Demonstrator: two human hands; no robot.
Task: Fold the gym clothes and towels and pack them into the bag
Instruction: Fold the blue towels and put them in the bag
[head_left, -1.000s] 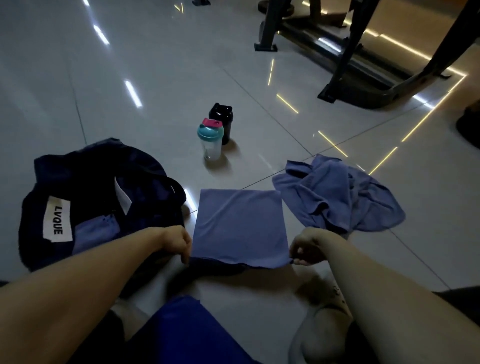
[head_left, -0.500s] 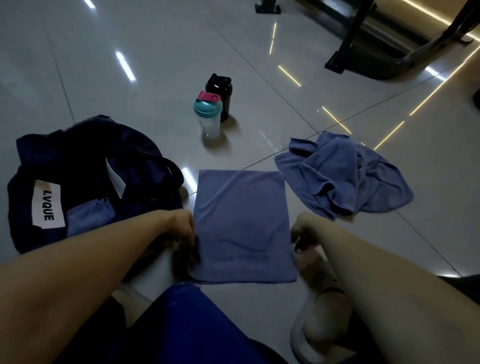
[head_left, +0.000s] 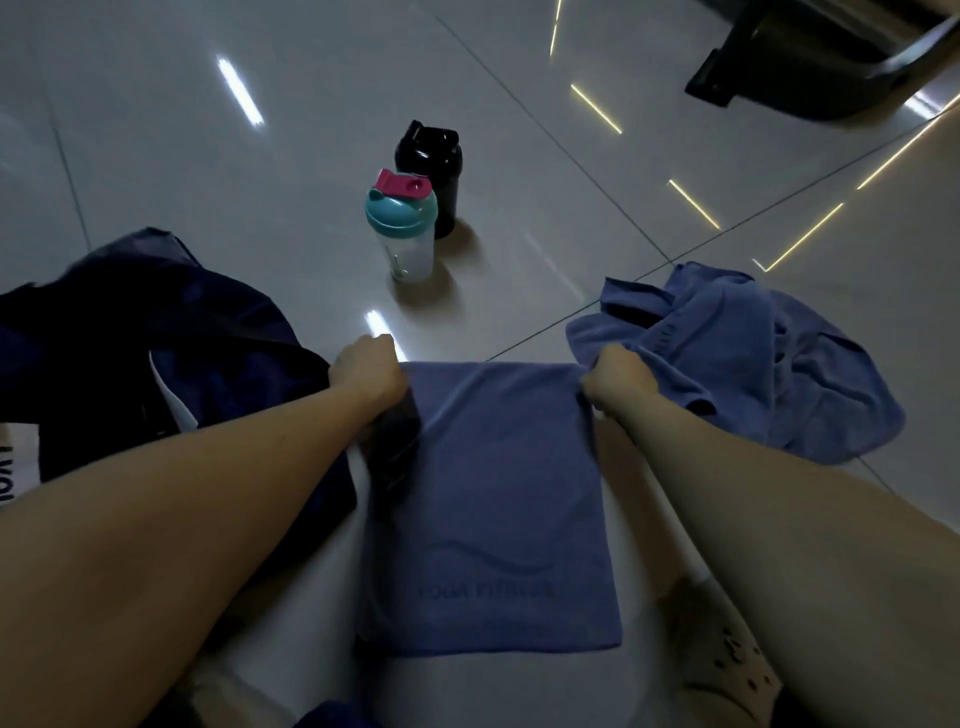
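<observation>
A blue folded towel (head_left: 493, 499) with a printed logo near its front edge lies flat on the floor before me. My left hand (head_left: 369, 371) grips its far left corner. My right hand (head_left: 618, 382) pinches its far right corner. A dark navy bag (head_left: 156, 353) with a white label lies open at the left, touching my left forearm. A crumpled blue towel or garment (head_left: 753, 358) lies in a heap at the right, just behind my right hand.
Two shaker bottles stand on the tiled floor beyond the towel: a clear one with a teal lid and pink cap (head_left: 402, 228), and a black one (head_left: 431, 174) behind it. A black machine base (head_left: 810, 62) fills the top right corner.
Both hands have let go of the towel's near edge and reached forward to its far corners. The camera has leaned forward and down, closer to the towel.
</observation>
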